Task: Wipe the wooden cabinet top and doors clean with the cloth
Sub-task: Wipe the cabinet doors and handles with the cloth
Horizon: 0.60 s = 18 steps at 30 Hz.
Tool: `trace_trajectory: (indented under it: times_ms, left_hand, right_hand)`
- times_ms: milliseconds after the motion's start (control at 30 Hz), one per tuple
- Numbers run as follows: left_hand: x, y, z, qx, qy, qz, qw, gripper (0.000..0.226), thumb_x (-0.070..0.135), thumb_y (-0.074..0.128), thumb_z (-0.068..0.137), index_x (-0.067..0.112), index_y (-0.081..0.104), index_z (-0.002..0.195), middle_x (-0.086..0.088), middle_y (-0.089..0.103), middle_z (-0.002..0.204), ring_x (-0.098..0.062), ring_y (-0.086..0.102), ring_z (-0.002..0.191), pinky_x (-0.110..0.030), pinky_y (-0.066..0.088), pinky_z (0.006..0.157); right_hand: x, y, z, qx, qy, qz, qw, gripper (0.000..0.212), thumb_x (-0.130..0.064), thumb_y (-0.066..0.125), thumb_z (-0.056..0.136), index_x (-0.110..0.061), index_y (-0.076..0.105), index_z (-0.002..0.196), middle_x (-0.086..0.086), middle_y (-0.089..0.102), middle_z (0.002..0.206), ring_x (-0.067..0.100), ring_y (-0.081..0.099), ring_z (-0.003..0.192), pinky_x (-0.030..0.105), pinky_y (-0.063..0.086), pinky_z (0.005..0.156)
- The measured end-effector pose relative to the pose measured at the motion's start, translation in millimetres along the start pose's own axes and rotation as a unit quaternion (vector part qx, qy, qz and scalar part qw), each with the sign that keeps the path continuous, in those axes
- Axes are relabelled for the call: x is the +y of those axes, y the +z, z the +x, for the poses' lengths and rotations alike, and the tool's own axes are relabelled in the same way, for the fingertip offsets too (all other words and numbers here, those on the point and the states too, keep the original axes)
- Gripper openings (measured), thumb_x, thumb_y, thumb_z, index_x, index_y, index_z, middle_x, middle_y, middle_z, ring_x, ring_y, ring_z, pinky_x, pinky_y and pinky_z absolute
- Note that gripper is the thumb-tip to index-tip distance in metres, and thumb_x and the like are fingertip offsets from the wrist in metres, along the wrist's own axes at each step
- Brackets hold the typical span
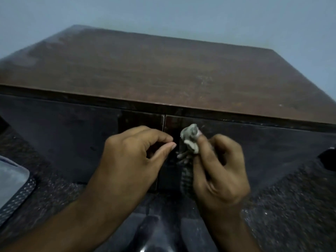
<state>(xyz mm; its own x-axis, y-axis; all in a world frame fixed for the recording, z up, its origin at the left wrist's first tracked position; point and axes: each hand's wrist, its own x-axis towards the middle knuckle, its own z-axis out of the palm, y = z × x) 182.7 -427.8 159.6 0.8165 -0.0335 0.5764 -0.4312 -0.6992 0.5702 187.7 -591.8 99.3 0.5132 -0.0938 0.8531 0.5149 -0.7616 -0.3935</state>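
- The wooden cabinet [163, 70] fills most of the view. Its brown top [181, 66] is flat and has nothing on it, with faint pale marks here and there.
- Below the top are two dark doors. The left door [63, 128] and the right door [272, 142] are both closed, so what is inside the cabinet is hidden. They meet at a thin line [164, 120] in the middle.
- The right hand [218, 170] has its fingers curled round a small grey cloth [190, 140]. The cloth is bunched up and sticks out above the fingers. It is right at the top of the right door, next to the middle line. I cannot tell for sure if it touches the wood.
- The left hand [131, 157] is just beside the right one, in front of the left door. Its thumb and first finger come close together at the tips, like a pinch. It is too dark to see if anything is held between them.
- The floor [291, 206] is dark and speckled.
- A grey thing with a mesh edge [14, 180] sits at the far left. I cannot tell what it is.
- The wall [181, 15] behind is plain and bluish.
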Motion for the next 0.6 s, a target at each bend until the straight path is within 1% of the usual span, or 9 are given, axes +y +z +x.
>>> trace_trajectory:
  times_ms: [67, 133, 200, 300, 367, 467, 533, 600]
  left_hand:
    - [3.4, 3.6, 0.7, -0.003, -0.010, 0.000, 1.000, 0.009, 0.022, 0.081, 0.076, 0.020, 0.079, 0.084, 0.011, 0.072, 0.078, -0.001, 0.064, 0.067, -0.007, 0.048, 0.067]
    - [6.5, 8.5, -0.4, -0.011, -0.019, 0.001, 1.000, 0.009, 0.022, 0.082, 0.075, 0.022, 0.079, 0.084, 0.012, 0.071, 0.076, 0.000, 0.063, 0.066, -0.003, 0.046, 0.067]
    - [7.9, 12.5, -3.1, -0.022, -0.025, 0.004, 0.999, 0.010, 0.023, 0.083, 0.075, 0.022, 0.079, 0.084, 0.013, 0.070, 0.076, -0.001, 0.063, 0.069, -0.001, 0.044, 0.068]
    - [7.8, 14.4, -5.5, -0.030, -0.039, 0.008, 0.999, 0.010, 0.023, 0.083, 0.076, 0.024, 0.078, 0.085, 0.015, 0.069, 0.076, 0.003, 0.062, 0.066, -0.002, 0.046, 0.068]
    - [8.3, 14.9, -5.2, -0.028, -0.058, -0.001, 0.998, 0.010, 0.024, 0.082, 0.076, 0.026, 0.077, 0.085, 0.017, 0.067, 0.075, 0.005, 0.062, 0.067, -0.002, 0.046, 0.066]
    - [10.0, 18.6, -6.1, -0.019, -0.077, -0.018, 0.997, 0.009, 0.025, 0.081, 0.077, 0.027, 0.076, 0.085, 0.018, 0.066, 0.074, 0.003, 0.063, 0.075, -0.001, 0.043, 0.063]
    - [10.1, 22.0, -8.2, -0.023, -0.066, -0.013, 0.997, 0.009, 0.025, 0.081, 0.077, 0.026, 0.077, 0.084, 0.017, 0.066, 0.075, 0.002, 0.063, 0.071, -0.002, 0.044, 0.063]
    - [10.5, 24.0, -9.8, -0.025, -0.044, -0.008, 0.999, 0.008, 0.023, 0.081, 0.078, 0.024, 0.077, 0.084, 0.016, 0.065, 0.076, 0.004, 0.061, 0.068, -0.005, 0.045, 0.064]
  right_hand:
    - [8.1, -4.4, -11.0, -0.017, 0.021, -0.011, 1.000, 0.033, 0.005, 0.065, 0.086, -0.004, 0.067, 0.117, 0.023, 0.061, 0.100, 0.033, 0.064, 0.086, 0.038, 0.052, 0.075]
    - [7.7, -7.5, -14.2, -0.016, 0.039, -0.009, 0.999, 0.033, 0.005, 0.067, 0.084, -0.004, 0.069, 0.116, 0.021, 0.061, 0.098, 0.030, 0.064, 0.086, 0.033, 0.051, 0.075]
    - [-1.6, -5.6, -4.4, -0.001, 0.034, 0.006, 0.999, 0.032, 0.005, 0.067, 0.085, -0.003, 0.070, 0.116, 0.019, 0.059, 0.097, 0.024, 0.061, 0.085, 0.026, 0.048, 0.075]
    - [-11.3, -3.4, 11.4, 0.023, 0.017, 0.001, 1.000, 0.030, 0.002, 0.068, 0.087, -0.004, 0.071, 0.116, 0.017, 0.059, 0.097, 0.019, 0.058, 0.085, 0.021, 0.047, 0.076]
    - [-5.4, -5.6, 5.9, 0.017, 0.024, -0.016, 0.999, 0.031, 0.001, 0.069, 0.085, -0.004, 0.072, 0.116, 0.016, 0.059, 0.097, 0.017, 0.057, 0.087, 0.019, 0.046, 0.077]
    - [3.8, -8.9, -11.2, 0.014, 0.070, -0.017, 0.997, 0.033, 0.005, 0.070, 0.081, -0.003, 0.072, 0.114, 0.017, 0.058, 0.093, 0.012, 0.052, 0.083, 0.013, 0.043, 0.075]
    - [1.8, -9.5, -5.7, 0.021, 0.069, -0.009, 0.997, 0.032, 0.004, 0.070, 0.082, -0.003, 0.072, 0.113, 0.017, 0.058, 0.090, 0.011, 0.051, 0.080, 0.010, 0.040, 0.073]
    - [-2.0, -11.1, 8.0, 0.037, 0.053, -0.003, 0.998, 0.030, 0.003, 0.069, 0.084, -0.004, 0.073, 0.113, 0.015, 0.059, 0.089, 0.010, 0.052, 0.081, 0.005, 0.038, 0.076]
